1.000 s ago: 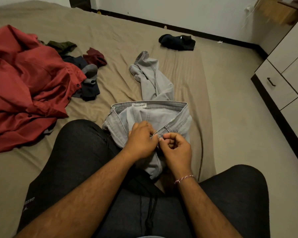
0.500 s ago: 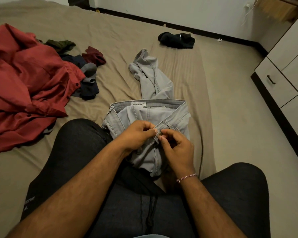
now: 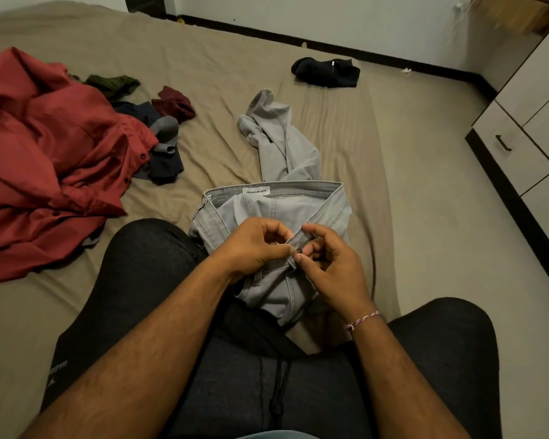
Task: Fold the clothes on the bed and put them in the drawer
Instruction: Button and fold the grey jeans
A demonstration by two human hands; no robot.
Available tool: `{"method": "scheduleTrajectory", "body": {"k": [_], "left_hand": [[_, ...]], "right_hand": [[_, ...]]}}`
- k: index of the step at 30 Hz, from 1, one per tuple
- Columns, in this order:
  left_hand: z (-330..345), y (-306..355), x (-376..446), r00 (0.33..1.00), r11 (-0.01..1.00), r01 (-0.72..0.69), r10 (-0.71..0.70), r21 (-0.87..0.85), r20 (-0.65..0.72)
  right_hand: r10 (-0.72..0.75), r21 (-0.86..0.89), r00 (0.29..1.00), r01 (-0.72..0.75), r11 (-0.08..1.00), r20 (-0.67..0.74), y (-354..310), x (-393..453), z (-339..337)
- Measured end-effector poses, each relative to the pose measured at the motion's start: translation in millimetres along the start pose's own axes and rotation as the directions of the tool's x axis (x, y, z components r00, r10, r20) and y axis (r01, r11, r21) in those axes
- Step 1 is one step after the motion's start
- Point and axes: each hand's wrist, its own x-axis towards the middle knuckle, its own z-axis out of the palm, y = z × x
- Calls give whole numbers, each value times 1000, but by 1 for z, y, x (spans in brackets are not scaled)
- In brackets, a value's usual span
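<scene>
Head view: grey jeans (image 3: 276,204) lie near the bed's (image 3: 203,52) right edge. Left hand (image 3: 254,245) and right hand (image 3: 333,264) pinch their waistband fly together.

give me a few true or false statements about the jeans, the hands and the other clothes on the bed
1. Both hands pinch the jeans at the front waistband. True: the left hand and right hand meet at the fly.
2. The jeans are folded flat. False: the legs trail away, twisted, across the bed.
3. The red shirt lies crumpled on the left. True.
4. The black garment lies on the red shirt. False: it lies apart, near the bed's far edge.
5. A drawer is pulled open. False: those in view are closed.
</scene>
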Motion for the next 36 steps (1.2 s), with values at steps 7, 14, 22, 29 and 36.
{"method": "scheduleTrajectory", "body": {"k": [7,14,22,29,36], "left_hand": [[12,0,0,953,793,-294,283,533,104],[-37,24,16,946,691,-316,174,650,275],[-124,25,48,885,386,-261,-272,885,379],[-201,27,42,896,285,-239,-305,928,324],[-234,122,41,947,35,-303,125,952,297]], "right_hand": [[-64,-496,963,192,847,262,11,10,-15],[-257,-547,966,205,812,-19,-13,62,-57],[182,-719,769,447,532,613,-2,146,-74],[340,-844,806,330,422,485,32,160,-121],[112,-816,869,400,417,483,-45,167,-165]]}}
